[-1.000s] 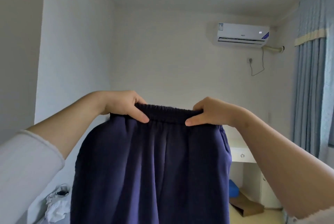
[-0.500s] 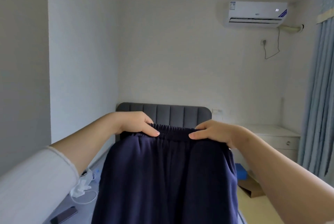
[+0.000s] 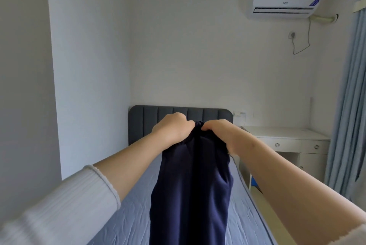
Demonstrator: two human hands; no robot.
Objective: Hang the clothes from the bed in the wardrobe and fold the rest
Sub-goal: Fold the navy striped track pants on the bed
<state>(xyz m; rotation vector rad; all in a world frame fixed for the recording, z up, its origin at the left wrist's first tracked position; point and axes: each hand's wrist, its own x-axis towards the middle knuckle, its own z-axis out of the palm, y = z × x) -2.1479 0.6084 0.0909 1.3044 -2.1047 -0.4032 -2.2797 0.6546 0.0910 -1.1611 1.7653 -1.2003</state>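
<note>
I hold a pair of navy blue trousers (image 3: 192,189) up in the air over the bed (image 3: 128,223). My left hand (image 3: 171,129) and my right hand (image 3: 219,131) both grip the elastic waistband, almost touching each other at the top. The waistband is bunched between them, and the fabric hangs down in a narrow doubled column over the blue-grey sheet. The trouser legs run out of view at the bottom.
A dark grey padded headboard (image 3: 142,120) stands against the far wall. A white desk with drawers (image 3: 287,139) is on the right of the bed, beside a blue curtain (image 3: 348,106). An air conditioner (image 3: 283,3) hangs high on the wall. A white wall corner juts out on the left.
My hands have come together from the two ends of the waistband, folding the trousers in half lengthwise. The view has tilted downward, so the bed now shows.
</note>
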